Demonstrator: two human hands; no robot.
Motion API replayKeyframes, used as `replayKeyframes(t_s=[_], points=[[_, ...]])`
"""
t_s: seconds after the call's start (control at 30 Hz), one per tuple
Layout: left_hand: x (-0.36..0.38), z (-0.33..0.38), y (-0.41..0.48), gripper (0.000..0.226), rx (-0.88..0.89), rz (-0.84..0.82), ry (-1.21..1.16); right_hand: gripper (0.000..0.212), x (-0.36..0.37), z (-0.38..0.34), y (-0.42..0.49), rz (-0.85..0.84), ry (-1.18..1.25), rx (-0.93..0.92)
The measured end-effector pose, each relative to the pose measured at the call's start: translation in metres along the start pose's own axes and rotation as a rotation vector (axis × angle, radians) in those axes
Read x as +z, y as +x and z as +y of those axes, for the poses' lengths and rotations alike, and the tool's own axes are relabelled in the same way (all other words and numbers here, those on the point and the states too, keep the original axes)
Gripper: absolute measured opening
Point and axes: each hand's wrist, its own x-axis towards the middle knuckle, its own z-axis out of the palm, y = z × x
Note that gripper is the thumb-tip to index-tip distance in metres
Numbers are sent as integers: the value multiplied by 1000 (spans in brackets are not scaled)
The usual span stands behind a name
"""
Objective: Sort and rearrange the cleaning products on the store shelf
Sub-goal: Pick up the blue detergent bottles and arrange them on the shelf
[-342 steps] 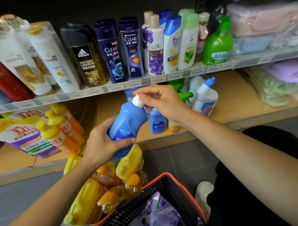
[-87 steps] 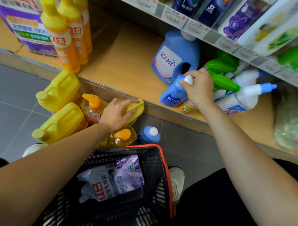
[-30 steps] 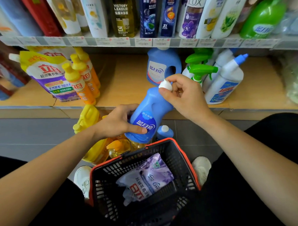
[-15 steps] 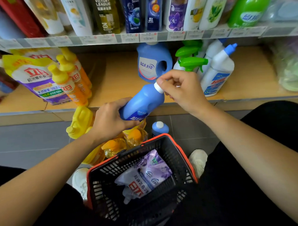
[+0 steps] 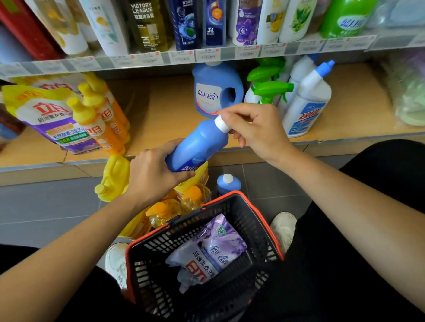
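Two small blue bottles (image 5: 201,142), one blue jug (image 5: 216,93), two green sprayers (image 5: 271,89), one basket (image 5: 148,271).

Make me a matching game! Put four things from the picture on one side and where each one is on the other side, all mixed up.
Things:
1. tilted blue bottle
2. purple pouch
3. big blue jug
4. small white-capped bottle

Places:
A. on the floor
B. in the black basket
C. held by left hand and right hand
D. on the lower shelf

Pairs: 1-C, 2-B, 3-D, 4-A
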Motion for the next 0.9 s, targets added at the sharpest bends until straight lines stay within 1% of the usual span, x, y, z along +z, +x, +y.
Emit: replayKeyframes(t_s=[0.07, 0.13, 0.2, 0.27, 0.33, 0.4, 0.47, 0.53, 0.6, 0.7, 0.83, 0.9], points=[[0, -1, 0, 68, -16, -15, -43, 25, 0, 2, 1, 9, 57, 8], [-1, -1, 2, 69, -67, -69, -143, 24, 0, 4, 3, 6, 103, 6], [1, 1, 4, 64, -128, -123, -311, 19, 2, 7, 5, -3, 142, 26], [2, 5, 4, 56, -189, -136, -530, 18, 2, 11, 7, -27, 160, 86], [2, 7, 4, 55, -228, -128, -700, 14, 2, 16, 7, -106, 155, 151], [0, 8, 5, 56, -241, -108, -800, 13, 2, 19, 6, -211, 168, 228], [-2, 11, 8, 53, -256, -70, -903, 26, 4, 22, 4, -333, 148, 285], [-5, 14, 10, 48, -261, -43, -1007, 33, 10, 25, -3, -457, 97, 279], [-8, 15, 12, 45, -266, -34, -1101, 40, 20, 29, -10, -516, 101, 287], [-11, 15, 13, 45, -270, -45, -1173, 54, 35, 29, -17, -480, 200, 307], [-12, 17, 12, 42, -260, -65, -1199, 60, 51, 29, -21, -377, 347, 288], [-16, 17, 14, 37, -240, -74, -1157, 62, 53, 30, -22, -309, 395, 291]])
